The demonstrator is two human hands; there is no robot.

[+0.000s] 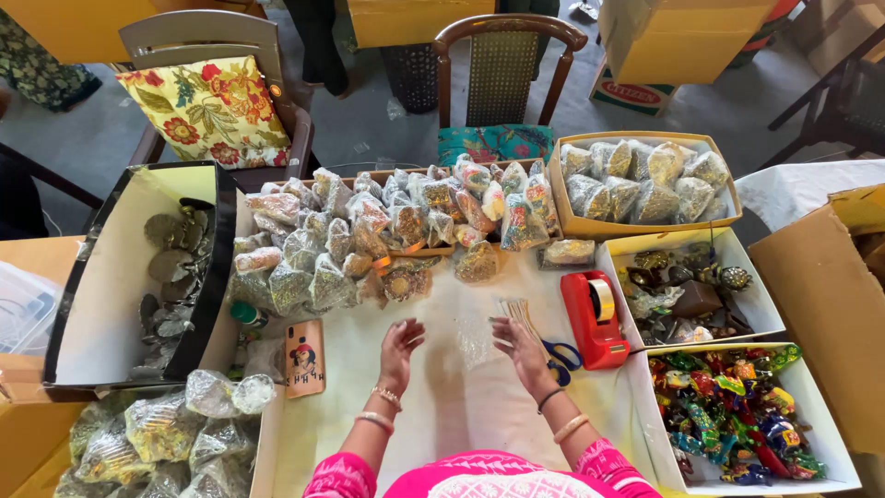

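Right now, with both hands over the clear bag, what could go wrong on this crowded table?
1. The left hand and right hand hold a thin clear plastic bag; it could slip or tear.
2. The scissors lie right beside the right hand and might get bumped.
3. The heap of filled packets could slide onto the work spot.

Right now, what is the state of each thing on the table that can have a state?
Left hand: open, holds nothing.
Right hand: fingers on a clear plastic bag.
Clear plastic bag: seems empty, flat on the table.
Scissors: lying flat, blades partly under the right hand.
Red tape dispenser: upright, roll loaded.
Box of colourful wrapped pieces: open, filled.
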